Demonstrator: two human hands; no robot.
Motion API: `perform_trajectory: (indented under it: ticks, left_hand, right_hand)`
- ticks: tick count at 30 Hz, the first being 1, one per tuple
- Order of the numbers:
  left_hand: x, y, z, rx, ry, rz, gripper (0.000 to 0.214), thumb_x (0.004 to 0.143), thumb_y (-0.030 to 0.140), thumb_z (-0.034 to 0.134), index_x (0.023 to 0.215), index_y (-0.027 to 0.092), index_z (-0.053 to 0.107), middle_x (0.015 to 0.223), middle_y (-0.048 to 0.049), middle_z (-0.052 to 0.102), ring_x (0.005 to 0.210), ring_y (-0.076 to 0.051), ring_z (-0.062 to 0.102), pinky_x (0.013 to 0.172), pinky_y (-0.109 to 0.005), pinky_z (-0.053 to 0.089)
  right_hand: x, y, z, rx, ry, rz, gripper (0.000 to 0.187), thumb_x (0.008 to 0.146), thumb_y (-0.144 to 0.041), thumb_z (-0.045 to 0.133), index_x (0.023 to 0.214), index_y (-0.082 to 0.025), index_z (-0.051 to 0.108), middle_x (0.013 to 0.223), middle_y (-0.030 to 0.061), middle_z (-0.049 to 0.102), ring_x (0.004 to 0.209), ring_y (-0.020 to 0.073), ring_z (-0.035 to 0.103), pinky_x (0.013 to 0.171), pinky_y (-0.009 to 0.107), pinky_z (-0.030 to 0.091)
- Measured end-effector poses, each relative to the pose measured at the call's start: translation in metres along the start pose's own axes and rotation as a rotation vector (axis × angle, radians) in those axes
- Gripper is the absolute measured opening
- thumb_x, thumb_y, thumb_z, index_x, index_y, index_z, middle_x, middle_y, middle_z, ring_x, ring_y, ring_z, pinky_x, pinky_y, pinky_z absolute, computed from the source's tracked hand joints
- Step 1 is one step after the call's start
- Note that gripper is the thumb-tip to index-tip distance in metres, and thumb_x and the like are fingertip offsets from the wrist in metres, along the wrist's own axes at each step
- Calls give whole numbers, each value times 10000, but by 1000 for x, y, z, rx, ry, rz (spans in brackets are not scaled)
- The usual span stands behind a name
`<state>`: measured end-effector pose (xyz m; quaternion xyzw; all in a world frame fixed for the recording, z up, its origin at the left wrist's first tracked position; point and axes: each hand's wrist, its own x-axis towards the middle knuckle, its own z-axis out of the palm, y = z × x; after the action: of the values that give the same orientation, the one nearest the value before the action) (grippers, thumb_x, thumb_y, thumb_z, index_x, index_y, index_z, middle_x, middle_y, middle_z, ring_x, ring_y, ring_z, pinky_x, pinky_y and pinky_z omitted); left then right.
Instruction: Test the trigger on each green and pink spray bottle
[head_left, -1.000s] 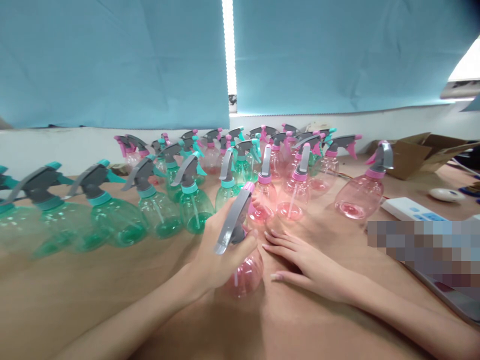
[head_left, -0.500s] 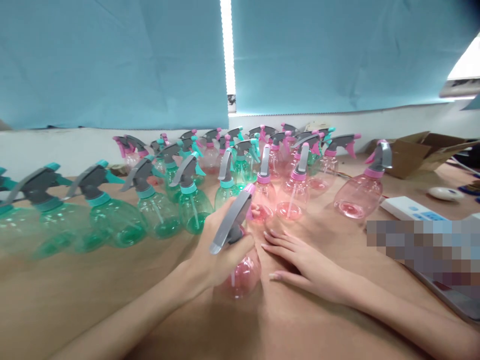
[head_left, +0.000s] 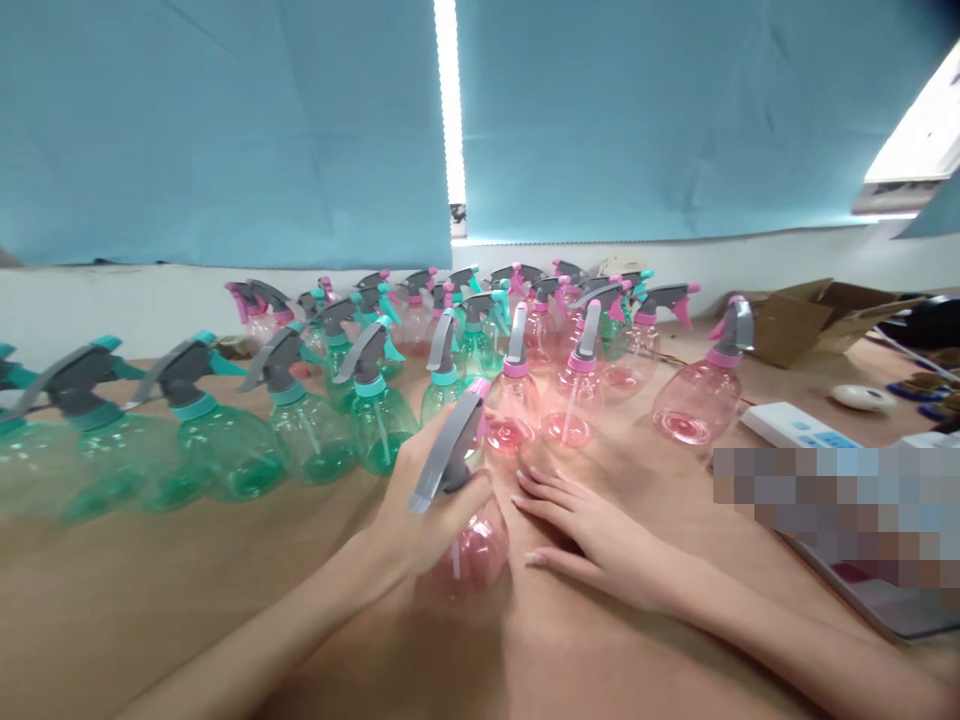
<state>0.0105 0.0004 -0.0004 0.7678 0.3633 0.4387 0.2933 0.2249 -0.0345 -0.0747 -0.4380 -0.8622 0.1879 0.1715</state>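
My left hand [head_left: 427,500] is wrapped round the neck of a pink spray bottle [head_left: 480,550] with a grey and pink trigger head. That bottle is close to upright, just above or on the table; contact with the wood cannot be made out. To its right, my right hand [head_left: 592,530] lies flat on the table [head_left: 600,650], fingers stretched out and holding nothing. Beyond my fingertips stand pink spray bottles [head_left: 570,400]. A row of green spray bottles [head_left: 232,440] with grey and turquoise heads runs off to the left.
Several more pink and green bottles crowd the back of the table. At the right are a tilted-looking pink bottle [head_left: 697,400], an open cardboard box [head_left: 810,320], a white mouse [head_left: 862,398] and a white power strip [head_left: 795,425]. Blue curtains [head_left: 225,130] hang behind.
The view has shifted slightly, so everything sits a little further left and lower. My left hand still grips the pink bottle and my right hand still lies flat.
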Motion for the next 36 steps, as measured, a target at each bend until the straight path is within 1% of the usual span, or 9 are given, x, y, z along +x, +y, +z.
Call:
perform_trajectory:
  ticks: [3,7,11,18,21,24,27,31,36]
  left_hand:
    - [-2,-1,3,17,18,-5,341,718,126,529,1037,244,548,740,34,492,568,-117,397,532,-255,406]
    - [-3,-2,14,75,20,35,268,783,163,550,1044,225,558,747,36,515,615,-118,452,620,-264,454]
    - [-1,0,30,59,15,33,415,825,181,550,1234,231,492,923,-3,595,731,-138,540,721,-303,494]
    - [9,14,63,29,3,44,241,807,157,552,1044,194,530,815,2,548,708,-155,534,679,-318,481]
    - [14,24,83,-8,-31,54,239,786,125,554,1009,205,531,862,-6,576,750,-163,583,711,-327,498]
    - [19,34,106,-48,-32,28,210,783,121,562,971,203,520,916,-19,605,800,-174,624,775,-358,522]
    - [27,39,128,-116,-39,5,311,807,172,594,1106,198,510,1083,-71,613,947,-220,640,863,-413,526]
    - [44,43,149,-129,-118,-18,473,803,258,668,1231,195,476,1211,-115,579,1077,-273,615,895,-446,525]
    - [51,37,148,-179,-214,-29,694,774,286,714,1375,209,375,1345,-140,507,1234,-299,530,995,-470,482]
  right_hand:
    - [1,1,-1,19,16,-19,614,934,-561,518,1414,-178,512,1464,149,492,1393,331,380,1140,524,314]
    - [3,4,-6,95,15,-75,646,870,-567,620,1379,-182,521,1370,158,570,1290,340,488,1069,507,396]
    - [-1,1,-12,216,70,-27,582,862,-501,664,1334,-195,513,1250,138,627,1107,315,603,928,460,498]
    - [-23,-16,-26,323,196,31,712,835,-435,704,1444,-256,382,1303,111,602,1164,330,590,942,472,501]
    - [-37,-21,-37,291,276,95,676,825,-446,703,1408,-248,424,1268,116,618,1159,344,591,930,485,508]
    - [-51,-23,-47,239,375,165,531,830,-411,693,1297,-240,507,1230,112,626,1131,331,598,915,466,514]
    - [-61,-17,-53,217,474,192,424,842,-360,665,1226,-243,530,1193,103,630,1102,311,602,896,449,517]
    - [-69,1,-54,193,530,191,446,830,-374,675,1230,-247,522,1176,102,638,1065,312,617,888,470,507]
    - [-70,28,-65,59,515,261,378,816,-368,691,1150,-237,573,1097,99,653,1025,314,621,855,467,507]
